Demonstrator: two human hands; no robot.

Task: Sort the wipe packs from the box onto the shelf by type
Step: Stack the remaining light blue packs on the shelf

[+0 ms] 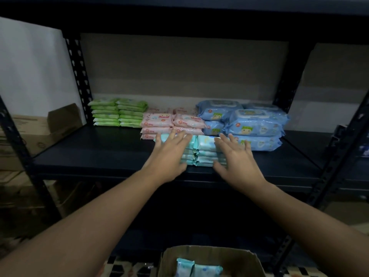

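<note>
On the dark shelf (89, 152) stand sorted stacks of wipe packs: green packs (117, 112) at the back left, pink packs (171, 122) in the middle, large blue packs (253, 124) at the right. Near the front edge sit two stacks of small teal packs (203, 152). My left hand (169, 154) lies with straight fingers against the left side and top of those stacks. My right hand (237, 158) presses flat against their right side. A cardboard box (245, 256) at the bottom holds more teal packs (197, 268).
Black slotted uprights (78, 76) frame the shelf, with another (339, 148) at the right. Brown cartons (44, 130) sit to the left behind the frame. A lower shelf lies dark below.
</note>
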